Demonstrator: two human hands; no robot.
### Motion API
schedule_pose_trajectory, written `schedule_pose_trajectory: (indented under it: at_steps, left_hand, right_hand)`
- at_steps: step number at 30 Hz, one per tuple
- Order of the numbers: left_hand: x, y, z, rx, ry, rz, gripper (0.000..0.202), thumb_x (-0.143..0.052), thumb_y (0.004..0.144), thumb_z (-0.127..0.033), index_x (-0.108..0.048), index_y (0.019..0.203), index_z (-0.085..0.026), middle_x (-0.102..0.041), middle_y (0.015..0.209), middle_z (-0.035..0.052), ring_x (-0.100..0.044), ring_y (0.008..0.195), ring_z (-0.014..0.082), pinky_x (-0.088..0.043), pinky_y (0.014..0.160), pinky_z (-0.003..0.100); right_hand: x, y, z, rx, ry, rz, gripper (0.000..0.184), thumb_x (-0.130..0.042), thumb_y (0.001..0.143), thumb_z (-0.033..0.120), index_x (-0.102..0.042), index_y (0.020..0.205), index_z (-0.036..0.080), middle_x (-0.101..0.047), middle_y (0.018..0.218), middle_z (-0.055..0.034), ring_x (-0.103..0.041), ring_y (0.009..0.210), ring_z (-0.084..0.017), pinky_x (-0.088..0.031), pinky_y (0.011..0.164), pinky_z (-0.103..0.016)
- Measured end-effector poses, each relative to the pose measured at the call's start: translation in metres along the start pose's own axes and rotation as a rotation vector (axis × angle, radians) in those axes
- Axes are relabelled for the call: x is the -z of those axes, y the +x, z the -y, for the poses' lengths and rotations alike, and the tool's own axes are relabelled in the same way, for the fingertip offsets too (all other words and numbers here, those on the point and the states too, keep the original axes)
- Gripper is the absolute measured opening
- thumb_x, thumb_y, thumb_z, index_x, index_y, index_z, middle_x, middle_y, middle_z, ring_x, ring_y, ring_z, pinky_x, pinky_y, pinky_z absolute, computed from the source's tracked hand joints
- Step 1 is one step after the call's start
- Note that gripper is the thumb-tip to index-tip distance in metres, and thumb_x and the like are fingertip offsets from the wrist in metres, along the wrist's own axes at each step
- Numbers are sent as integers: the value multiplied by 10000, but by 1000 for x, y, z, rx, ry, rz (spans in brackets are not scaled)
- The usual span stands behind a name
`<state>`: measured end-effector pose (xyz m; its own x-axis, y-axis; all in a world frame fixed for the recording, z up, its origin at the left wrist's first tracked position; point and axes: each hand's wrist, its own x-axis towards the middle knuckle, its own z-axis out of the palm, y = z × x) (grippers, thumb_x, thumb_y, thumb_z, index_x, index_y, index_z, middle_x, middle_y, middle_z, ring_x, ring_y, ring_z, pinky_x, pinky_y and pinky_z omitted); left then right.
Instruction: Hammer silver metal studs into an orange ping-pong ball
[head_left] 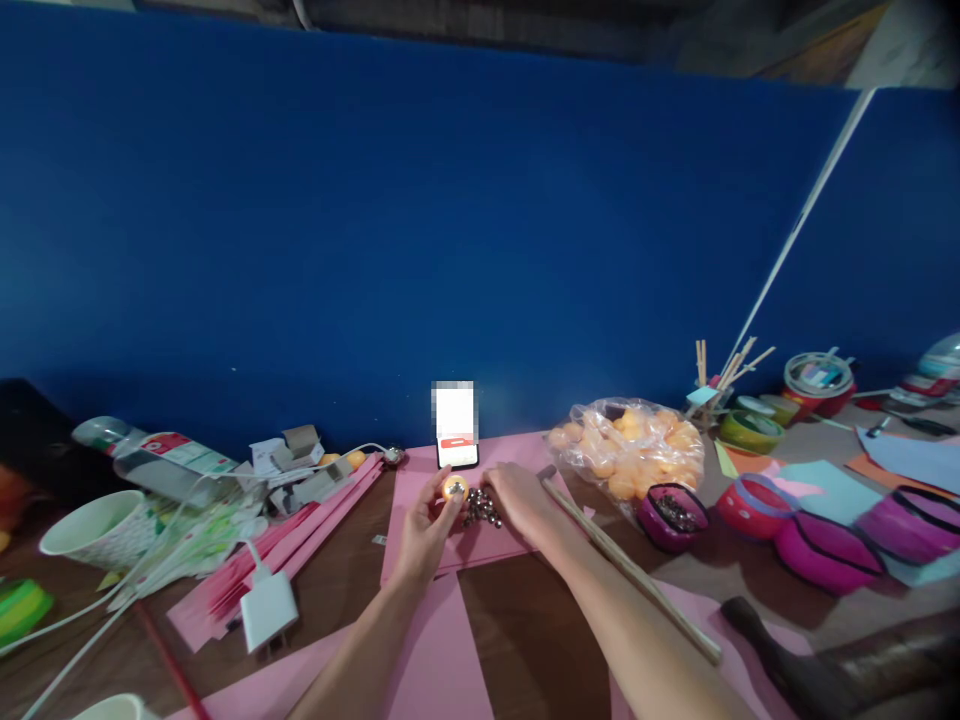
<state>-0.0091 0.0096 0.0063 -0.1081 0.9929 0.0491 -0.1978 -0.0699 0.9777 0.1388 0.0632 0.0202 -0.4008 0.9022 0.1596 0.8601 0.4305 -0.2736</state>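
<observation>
Orange ball, small, round and bearing a silvery spot (454, 488), sits in the left hand's grip!

And it's the left hand (426, 522) doing the holding, fingers and thumb closed round the ball, above overlapping pink paper sheets (411, 495) at the middle of the dark brown wooden surface (534, 640). Just right of the ball, a loose pile of small shiny silvery pieces (484, 508)! The right hand (517, 500) is right beside that pile, fingers bent down, and whether its grip has anything pinched, I cannot tell. Just beyond the hands, an upright dark-edged phone with a lit screen (459, 458), the plain blue wall (465, 230) behind it.

Over to the right: a clear plastic bag bulging with orange balls (626, 450), a magenta container with a dark rim (673, 520) holding more small pieces, and, slanting nearer, a long pale wooden stick (637, 575). Across on the left, a white plug adapter (268, 608) lies near bundled pink paper strips (300, 545).
</observation>
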Motion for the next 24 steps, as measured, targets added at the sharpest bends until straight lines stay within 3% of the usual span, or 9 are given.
schedule_pose_trajectory:
  at_steps: [8,11,17,24]
  left_hand:
    - [0,-1,-2,-28,33,31,375,-602,696,-380,-501,986,-164,-585,881,60,-598,767,159,-509,690,314]
    - [0,-2,-2,-35,7,54,390,-594,707,-371,-495,1021,-163,-586,897,65,-596,783,161,-507,710,324]
    - [2,0,0,-49,0,52,459,-588,716,-366,-488,1118,-171,-603,947,80,-598,832,179,-503,726,319]
    - [2,2,5,-5,-53,-5,548,-616,689,-379,-472,1179,-178,-636,950,77,-609,843,188,-495,731,303]
  right_hand:
    - [4,-3,2,-49,42,-56,175,-419,848,206,-591,845,174,-628,808,-42,-553,722,-141,-330,585,-216]
    - [4,-5,2,-39,94,-124,188,-375,860,196,-559,890,175,-626,793,-30,-550,685,-130,-336,585,-211]
    - [1,-5,4,90,393,-346,117,-429,806,155,-545,812,163,-609,791,-39,-552,733,-141,-386,668,-224]
    - [6,-5,11,104,719,-321,141,-412,812,197,-551,817,172,-606,817,-29,-561,739,-136,-424,681,-233]
